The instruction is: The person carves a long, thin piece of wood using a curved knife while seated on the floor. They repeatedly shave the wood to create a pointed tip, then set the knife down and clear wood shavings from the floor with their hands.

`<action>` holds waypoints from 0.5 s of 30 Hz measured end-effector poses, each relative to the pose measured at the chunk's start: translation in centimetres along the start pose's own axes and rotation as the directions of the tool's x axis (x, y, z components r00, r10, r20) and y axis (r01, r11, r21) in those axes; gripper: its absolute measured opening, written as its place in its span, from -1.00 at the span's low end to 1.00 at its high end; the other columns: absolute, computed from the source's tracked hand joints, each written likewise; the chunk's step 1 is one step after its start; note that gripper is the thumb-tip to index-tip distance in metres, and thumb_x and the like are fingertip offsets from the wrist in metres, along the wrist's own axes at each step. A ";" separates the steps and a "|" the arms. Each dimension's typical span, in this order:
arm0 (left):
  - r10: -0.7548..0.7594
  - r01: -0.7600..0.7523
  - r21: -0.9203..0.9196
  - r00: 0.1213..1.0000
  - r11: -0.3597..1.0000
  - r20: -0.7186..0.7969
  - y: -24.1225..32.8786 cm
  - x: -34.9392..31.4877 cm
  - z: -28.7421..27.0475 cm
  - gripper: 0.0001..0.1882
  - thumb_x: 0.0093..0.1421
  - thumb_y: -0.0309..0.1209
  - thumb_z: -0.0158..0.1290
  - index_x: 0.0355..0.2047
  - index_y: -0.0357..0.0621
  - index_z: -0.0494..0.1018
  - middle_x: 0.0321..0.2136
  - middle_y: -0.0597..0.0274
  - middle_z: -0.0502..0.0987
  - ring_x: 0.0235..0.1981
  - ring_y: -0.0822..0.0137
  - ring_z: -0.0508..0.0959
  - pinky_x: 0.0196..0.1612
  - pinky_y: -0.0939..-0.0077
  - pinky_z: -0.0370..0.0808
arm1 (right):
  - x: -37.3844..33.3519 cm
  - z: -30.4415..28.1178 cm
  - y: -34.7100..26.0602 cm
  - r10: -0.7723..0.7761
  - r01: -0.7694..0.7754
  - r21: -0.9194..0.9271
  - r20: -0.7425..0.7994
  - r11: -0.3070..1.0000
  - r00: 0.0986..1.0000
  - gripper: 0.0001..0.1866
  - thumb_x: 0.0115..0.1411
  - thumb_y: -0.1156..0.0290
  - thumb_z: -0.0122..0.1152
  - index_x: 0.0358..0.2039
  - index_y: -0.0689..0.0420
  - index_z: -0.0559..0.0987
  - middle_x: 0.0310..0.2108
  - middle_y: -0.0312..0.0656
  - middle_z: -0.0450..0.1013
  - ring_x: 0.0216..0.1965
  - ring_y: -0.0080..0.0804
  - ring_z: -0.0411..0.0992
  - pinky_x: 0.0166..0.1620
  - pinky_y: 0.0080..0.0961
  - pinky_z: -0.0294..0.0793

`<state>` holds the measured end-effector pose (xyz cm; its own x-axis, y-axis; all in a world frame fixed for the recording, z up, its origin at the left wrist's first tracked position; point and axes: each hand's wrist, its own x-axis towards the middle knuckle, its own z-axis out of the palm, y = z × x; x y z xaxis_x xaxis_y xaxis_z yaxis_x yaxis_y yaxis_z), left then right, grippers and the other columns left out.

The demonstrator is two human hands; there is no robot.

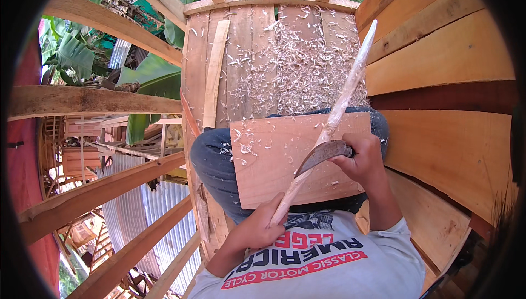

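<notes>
A long pale whittled stick (346, 92) slants up and away from my lap, narrowing to a point at its far end. My left hand (263, 223) is wrapped round its near end, close to my shirt. In my right hand (361, 159) is the dark handle of a curved knife (320, 155). Its sickle-like blade lies across the stick, edge against the wood. Under both, a flat wooden board (263, 176) rests on my crossed legs, with a few shavings on it.
Curled wood shavings (312, 74) cover much of the plank floor (200, 52) ahead. A loose wooden strip (216, 74) lies there on the left. Slatted rails (98, 101) edge the left side; a plank wall (438, 134) stands close on the right.
</notes>
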<state>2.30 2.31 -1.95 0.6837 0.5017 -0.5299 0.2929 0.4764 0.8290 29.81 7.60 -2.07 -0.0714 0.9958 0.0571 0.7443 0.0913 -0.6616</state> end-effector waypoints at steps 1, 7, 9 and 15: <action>-0.013 0.013 -0.003 1.000 1.000 -0.002 0.0 -0.1 0.1 -0.65 -0.11 -0.51 -0.01 -0.26 -0.26 0.22 -0.56 0.15 0.33 -0.53 0.27 0.36 -0.43 0.39 0.30 | 0.2 0.0 0.0 -0.015 0.014 -0.036 -0.016 0.999 1.000 -0.40 -0.17 -0.17 0.39 -0.72 0.17 0.45 -0.76 -0.06 0.31 -0.69 -0.08 0.36 -0.59 -0.32 0.30; -0.024 0.025 0.033 0.999 0.999 -0.037 0.7 -0.3 0.1 -0.64 -0.10 -0.53 -0.01 -0.24 -0.27 0.22 -0.54 0.14 0.33 -0.53 0.25 0.35 -0.43 0.38 0.31 | 0.9 0.0 0.5 -0.126 0.106 -0.134 -0.157 0.985 0.980 -0.36 -0.19 -0.21 0.38 -0.77 0.15 0.40 -0.79 -0.10 0.27 -0.73 -0.13 0.32 -0.64 -0.35 0.25; -0.010 0.011 0.029 0.999 1.000 -0.048 0.5 -0.3 0.2 -0.65 -0.10 -0.54 -0.02 -0.24 -0.27 0.22 -0.54 0.15 0.33 -0.53 0.26 0.34 -0.43 0.38 0.31 | 0.9 0.2 1.3 -0.095 0.075 -0.117 -0.169 0.990 0.981 -0.37 -0.19 -0.21 0.39 -0.77 0.14 0.40 -0.79 -0.11 0.28 -0.73 -0.14 0.33 -0.63 -0.35 0.26; -0.054 0.050 -0.059 0.997 0.997 -0.061 -0.2 0.0 0.4 -0.67 -0.19 -0.56 -0.04 -0.33 -0.22 0.24 -0.55 0.31 0.24 -0.51 0.44 0.25 -0.44 0.54 0.25 | -0.8 2.0 -0.2 -0.022 0.024 0.041 -0.067 0.999 0.998 -0.40 -0.16 -0.20 0.38 -0.74 0.13 0.43 -0.76 -0.11 0.32 -0.70 -0.12 0.38 -0.60 -0.33 0.33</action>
<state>2.53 1.98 -2.04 0.6248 0.5186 -0.5837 0.2872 0.5425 0.7894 28.44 6.78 -3.47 -0.0431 0.9917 0.1212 0.7146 0.1154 -0.6900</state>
